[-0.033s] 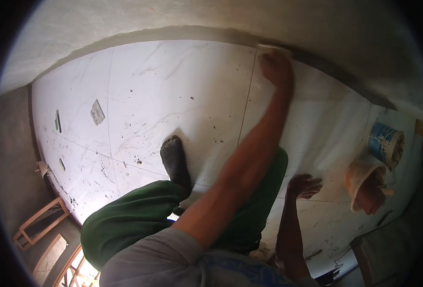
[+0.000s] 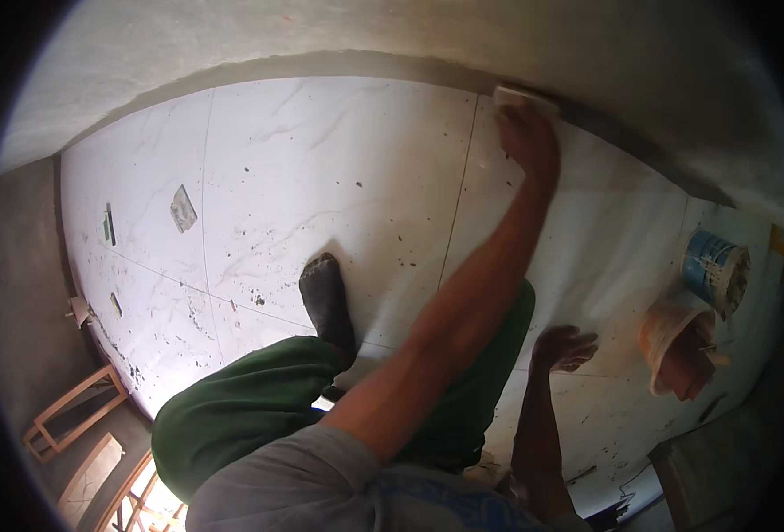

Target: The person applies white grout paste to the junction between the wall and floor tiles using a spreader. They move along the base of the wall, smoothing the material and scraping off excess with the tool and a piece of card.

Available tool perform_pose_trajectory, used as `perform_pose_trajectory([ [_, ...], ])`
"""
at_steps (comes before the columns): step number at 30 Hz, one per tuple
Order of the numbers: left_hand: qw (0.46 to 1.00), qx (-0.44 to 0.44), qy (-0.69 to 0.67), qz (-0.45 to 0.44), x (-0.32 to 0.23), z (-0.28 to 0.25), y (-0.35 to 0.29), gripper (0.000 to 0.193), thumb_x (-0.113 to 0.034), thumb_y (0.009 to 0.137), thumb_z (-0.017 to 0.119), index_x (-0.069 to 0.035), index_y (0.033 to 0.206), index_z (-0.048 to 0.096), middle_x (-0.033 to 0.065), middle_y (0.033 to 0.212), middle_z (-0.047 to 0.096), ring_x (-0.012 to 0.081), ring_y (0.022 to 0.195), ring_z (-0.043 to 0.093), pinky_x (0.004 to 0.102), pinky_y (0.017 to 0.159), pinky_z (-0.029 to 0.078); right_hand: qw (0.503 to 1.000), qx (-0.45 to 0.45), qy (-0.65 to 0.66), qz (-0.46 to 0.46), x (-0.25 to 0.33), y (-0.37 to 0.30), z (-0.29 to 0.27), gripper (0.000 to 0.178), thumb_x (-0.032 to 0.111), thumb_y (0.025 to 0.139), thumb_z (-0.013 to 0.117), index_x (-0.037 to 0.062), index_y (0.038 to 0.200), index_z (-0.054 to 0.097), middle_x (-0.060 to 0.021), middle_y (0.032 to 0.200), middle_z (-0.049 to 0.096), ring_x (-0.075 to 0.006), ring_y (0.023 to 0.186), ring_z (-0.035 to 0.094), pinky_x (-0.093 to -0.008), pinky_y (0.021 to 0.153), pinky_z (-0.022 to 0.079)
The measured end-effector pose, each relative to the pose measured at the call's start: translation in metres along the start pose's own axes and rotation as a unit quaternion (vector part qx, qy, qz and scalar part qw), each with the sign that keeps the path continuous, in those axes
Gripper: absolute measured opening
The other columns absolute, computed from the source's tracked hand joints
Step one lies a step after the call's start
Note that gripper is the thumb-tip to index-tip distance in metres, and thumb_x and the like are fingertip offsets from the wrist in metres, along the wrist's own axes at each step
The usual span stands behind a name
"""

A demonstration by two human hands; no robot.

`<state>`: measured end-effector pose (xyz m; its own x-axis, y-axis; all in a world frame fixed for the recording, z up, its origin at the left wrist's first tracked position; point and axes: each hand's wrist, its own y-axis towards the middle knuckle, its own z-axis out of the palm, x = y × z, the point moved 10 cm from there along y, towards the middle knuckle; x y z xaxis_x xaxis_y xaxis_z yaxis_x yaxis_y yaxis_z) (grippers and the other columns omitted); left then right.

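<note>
My left hand (image 2: 526,133) reaches far across the floor, fingers closed on a pale, flat-edged tool (image 2: 534,96). That tool rests at the foot of the grey wall, along the dark strip where wall meets tiles; its exact kind is hard to make out. Under it lie large white marbled tiles (image 2: 365,177) with thin dark joints. My right hand (image 2: 566,349) hangs over the tiles to the right of my knee, loosely curled, fingers apart, nothing in it.
On the right stand a blue bucket (image 2: 709,266) with crusted rims and a tipped orange bucket (image 2: 662,341) with a reddish-brown object in its mouth. A flat grey piece (image 2: 183,209), a dark green strip (image 2: 109,224) and crumbs lie left. Wooden frames (image 2: 77,412) lean lower left.
My left hand has slid a little to the right along the wall's foot with the flat-edged tool. The right hand stays almost where it was.
</note>
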<state>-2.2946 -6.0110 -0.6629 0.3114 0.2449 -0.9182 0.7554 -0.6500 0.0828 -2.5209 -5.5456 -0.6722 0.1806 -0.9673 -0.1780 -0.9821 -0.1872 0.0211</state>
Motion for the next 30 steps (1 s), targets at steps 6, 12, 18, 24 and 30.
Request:
perform_pose_trajectory([
  [6, 0.970, -0.014, -0.182, -0.163, 0.052, -0.023, 0.155, 0.055, -0.044, 0.105, 0.057, 0.010, 0.107, 0.060, 0.0238, 0.100, 0.065, 0.0357, 0.091, 0.066, 0.0504, 0.081, 0.056, 0.999, -0.008, -0.038, -0.011, 0.010, -0.005, -0.004, 0.071, 0.041, 0.108, 0.039, -0.0002, 0.164, 0.024, -0.0299, 0.162, 0.028, -0.0432, 0.148, 0.034, -0.0623, 0.116, 0.032],
  [12, 0.991, 0.062, 0.023, -0.113, 0.079, -0.014, 0.183, 0.049, -0.038, 0.102, 0.060, 0.011, 0.105, 0.064, 0.0220, 0.094, 0.068, 0.0349, 0.083, 0.070, 0.0504, 0.073, 0.058, 0.998, -0.050, -0.022, -0.035, 0.011, 0.005, -0.001, 0.072, 0.042, 0.108, 0.040, 0.0000, 0.164, 0.022, -0.0312, 0.162, 0.027, -0.0446, 0.150, 0.032, -0.0643, 0.115, 0.033],
  [18, 0.937, 0.305, -0.148, -0.080, 0.010, 0.034, -0.041, 0.040, -0.033, 0.103, 0.059, 0.005, 0.095, 0.069, 0.0239, 0.094, 0.070, 0.0401, 0.088, 0.068, 0.0534, 0.080, 0.052, 0.998, -0.032, -0.055, -0.027, 0.002, 0.007, 0.001, 0.071, 0.044, 0.110, 0.038, 0.0017, 0.164, 0.023, -0.0303, 0.163, 0.027, -0.0434, 0.150, 0.033, -0.0639, 0.115, 0.033],
  [24, 0.622, 0.678, -0.074, 0.385, -0.153, -0.086, -0.107, 0.024, -0.021, 0.092, 0.058, -0.001, 0.094, 0.070, 0.0207, 0.095, 0.072, 0.0415, 0.088, 0.068, 0.0520, 0.086, 0.054, 0.997, -0.063, -0.020, -0.028, -0.006, 0.003, 0.008, 0.068, 0.046, 0.110, 0.038, 0.0052, 0.164, 0.029, -0.0289, 0.162, 0.031, -0.0419, 0.146, 0.038, -0.0633, 0.111, 0.037],
  [30, 0.541, 0.778, 0.042, 0.318, -0.137, -0.152, 0.066, 0.030, -0.026, 0.108, 0.051, -0.002, 0.120, 0.063, 0.0148, 0.098, 0.069, 0.0245, 0.092, 0.069, 0.0384, 0.083, 0.056, 0.986, -0.149, -0.075, -0.021, -0.016, 0.021, 0.017, 0.068, 0.053, 0.106, 0.041, 0.0148, 0.162, 0.036, -0.0211, 0.161, 0.037, -0.0360, 0.141, 0.045, -0.0583, 0.107, 0.039],
])
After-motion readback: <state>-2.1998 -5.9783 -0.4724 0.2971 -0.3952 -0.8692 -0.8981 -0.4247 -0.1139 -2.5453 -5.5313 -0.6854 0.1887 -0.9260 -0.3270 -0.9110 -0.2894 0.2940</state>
